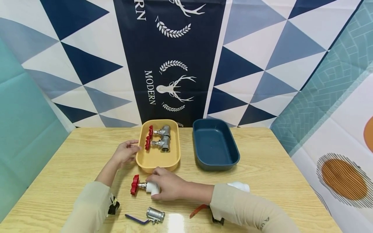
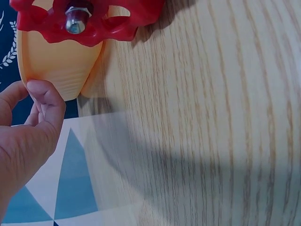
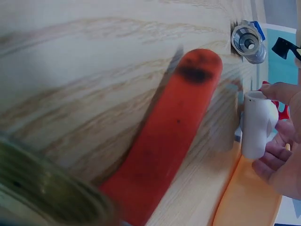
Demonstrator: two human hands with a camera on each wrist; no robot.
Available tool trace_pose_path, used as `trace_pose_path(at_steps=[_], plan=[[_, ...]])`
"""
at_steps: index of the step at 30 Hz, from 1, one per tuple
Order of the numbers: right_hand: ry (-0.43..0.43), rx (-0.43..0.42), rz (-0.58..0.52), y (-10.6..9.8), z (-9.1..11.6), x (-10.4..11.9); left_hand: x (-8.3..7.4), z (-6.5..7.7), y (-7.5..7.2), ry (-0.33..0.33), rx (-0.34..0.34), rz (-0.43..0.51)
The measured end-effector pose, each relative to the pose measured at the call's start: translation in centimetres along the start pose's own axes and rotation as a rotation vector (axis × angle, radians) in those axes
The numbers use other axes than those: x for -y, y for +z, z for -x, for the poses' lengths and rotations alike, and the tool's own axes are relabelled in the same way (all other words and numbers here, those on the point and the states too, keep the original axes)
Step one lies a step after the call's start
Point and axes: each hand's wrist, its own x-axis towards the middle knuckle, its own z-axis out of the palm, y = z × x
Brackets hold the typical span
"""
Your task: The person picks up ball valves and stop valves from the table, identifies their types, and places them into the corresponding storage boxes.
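Observation:
My left hand (image 1: 125,152) pinches the left rim of a yellow plastic bin (image 1: 157,160) between thumb and fingers. Inside the bin lie two metal valves (image 1: 165,142) with red handwheels. In front of it, my right hand (image 1: 172,185) grips a white plastic valve (image 1: 152,188) by its body, the red handwheel (image 1: 135,184) pointing left. That white body (image 3: 255,125) shows between thumb and fingers in the right wrist view. A red handwheel (image 2: 94,21) looms close in the left wrist view. Whether the white valve touches the table cannot be told.
A dark blue bin (image 1: 215,145) with nothing in it stands right of the yellow one. Nearer lie a metal ball valve (image 1: 155,214) with a blue lever, a red lever (image 1: 198,210) partly under the right forearm, and a white plastic piece (image 1: 241,186) behind that sleeve.

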Motion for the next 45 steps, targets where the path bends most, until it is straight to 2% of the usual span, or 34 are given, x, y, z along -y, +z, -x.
trace_pose_path(at_steps=[9,17,24,30,38,45], plan=[[0.006,0.058,0.071,0.7,-0.3,0.5,-0.1,-0.1,0.0,-0.002,-0.002,-0.017],[-0.028,0.043,0.063,1.1,-0.5,0.5,0.1,0.0,0.0,-0.005,0.002,-0.007],[-0.108,0.013,0.056,1.1,-0.2,0.5,0.2,0.0,0.0,0.002,-0.003,-0.001],[-0.106,-0.01,0.028,0.5,0.0,0.5,0.0,-0.2,0.0,0.0,-0.003,-0.014],[-0.11,-0.051,-0.018,-1.4,0.2,0.5,-0.3,-0.2,0.1,0.001,0.001,-0.021],[-0.065,-0.048,-0.134,-2.7,0.6,0.3,-0.1,-0.1,0.1,0.006,0.0,-0.019]])
